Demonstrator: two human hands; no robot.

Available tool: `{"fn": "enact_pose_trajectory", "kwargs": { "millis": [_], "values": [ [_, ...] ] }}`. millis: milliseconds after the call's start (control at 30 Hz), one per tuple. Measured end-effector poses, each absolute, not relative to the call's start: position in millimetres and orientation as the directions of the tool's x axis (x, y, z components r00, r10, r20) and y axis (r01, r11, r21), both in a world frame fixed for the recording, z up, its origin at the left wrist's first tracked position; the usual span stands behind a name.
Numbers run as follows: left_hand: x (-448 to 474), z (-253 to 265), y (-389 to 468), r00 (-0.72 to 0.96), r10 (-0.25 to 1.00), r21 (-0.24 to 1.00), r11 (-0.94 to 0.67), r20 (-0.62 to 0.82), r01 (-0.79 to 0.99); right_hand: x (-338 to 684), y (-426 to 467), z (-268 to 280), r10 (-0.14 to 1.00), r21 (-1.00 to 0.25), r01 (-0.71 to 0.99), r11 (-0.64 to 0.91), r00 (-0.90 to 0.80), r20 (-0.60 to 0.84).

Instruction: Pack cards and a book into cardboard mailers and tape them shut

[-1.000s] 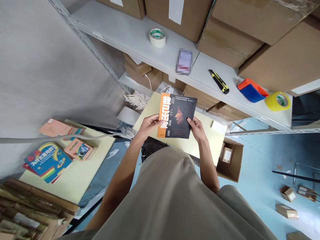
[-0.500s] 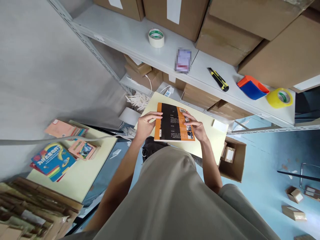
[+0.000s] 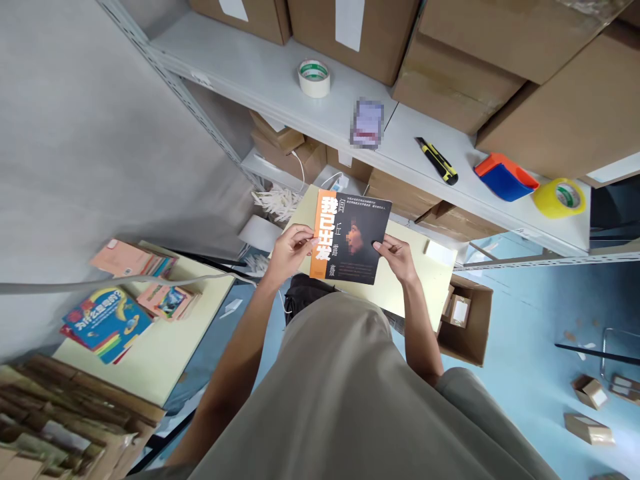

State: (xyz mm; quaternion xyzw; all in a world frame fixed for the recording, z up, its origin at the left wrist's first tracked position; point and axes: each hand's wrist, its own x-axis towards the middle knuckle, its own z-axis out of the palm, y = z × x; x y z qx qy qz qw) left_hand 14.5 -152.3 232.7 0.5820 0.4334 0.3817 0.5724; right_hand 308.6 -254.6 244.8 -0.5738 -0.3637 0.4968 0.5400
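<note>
A book with a dark cover, an orange strip and large white characters is held up over the pale yellow table. Its front cover faces me. At its left edge, by the orange strip, my left hand pinches it between thumb and fingers. My right hand grips the opposite edge, thumb on the cover and fingers behind. The parts of the fingers behind the book are hidden.
On the shelf ahead lie white tape, a blurred-out flat item, a utility knife, a blue-orange tool and yellow tape. Books cover part of a left table. An open carton stands right.
The book has been turned over: its orange and black back cover faced me before, now the front cover does. Both hands have shifted their hold along its edges.
</note>
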Motion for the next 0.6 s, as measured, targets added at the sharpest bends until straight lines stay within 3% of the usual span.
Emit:
{"fn": "enact_pose_trajectory", "kwargs": {
  "millis": [200,300,467,600],
  "values": [
    [11.3,226.8,-151.0,0.419,0.905,0.994,0.037,-0.077,0.102,310.0,-252.8,234.3,0.922,-0.991,-0.046,-0.125,0.363,-0.133],
    [12.0,216.3,-146.5,0.447,0.888,0.994,0.088,-0.109,0.068,318.4,-255.0,233.0,0.918,-0.981,-0.074,-0.178,0.348,-0.192],
    [25.2,211.6,-143.8,0.335,0.928,0.986,0.162,-0.161,0.027,318.5,-258.1,236.6,0.934,-0.948,-0.156,-0.277,0.190,-0.304],
    [38.0,220.0,-148.0,0.227,0.951,0.973,0.178,-0.209,0.150,303.6,-256.2,233.9,0.900,-0.945,-0.125,-0.303,0.289,-0.326]
  ]
}}
